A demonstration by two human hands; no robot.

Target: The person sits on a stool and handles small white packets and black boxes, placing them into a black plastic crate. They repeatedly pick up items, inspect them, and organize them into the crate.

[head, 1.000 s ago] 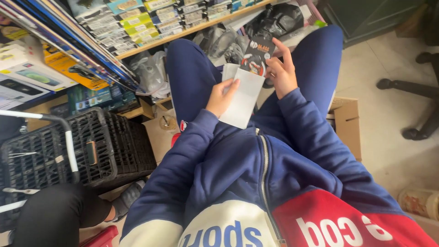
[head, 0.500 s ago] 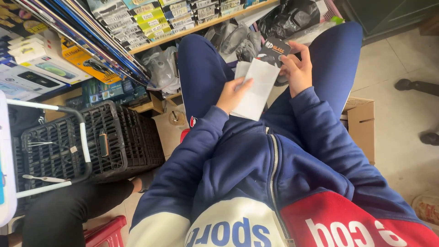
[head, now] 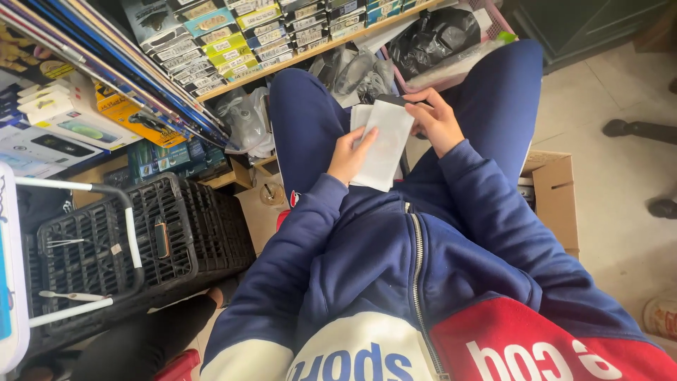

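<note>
Below, filling most of the view: a blue zip jacket with a white and red hem, and two blue trouser legs stretched out towards a shelf. To the left of the lap, a black plastic crate, latticed, with a white tube frame bent across its front. Up along the top, a wooden shelf stacked with rows of small flat boxes, yellow, green and grey. To the right of the legs, an open cardboard box on a pale tiled floor. Between shelf and knees, a black plastic bag and clear plastic bags.

Over the lap, between the thighs, a white packet, flat and oblong, tilted a little, with a second white sheet showing just behind its upper left edge. Left hand closed on the packet's lower left side, thumb lying across the front face, remaining fingers hidden behind. Right hand at the packet's upper right corner, fingers curled and touching the top edge; something dark just behind that corner, too hidden to tell, and not clear whether pinched or merely touched there.
</note>
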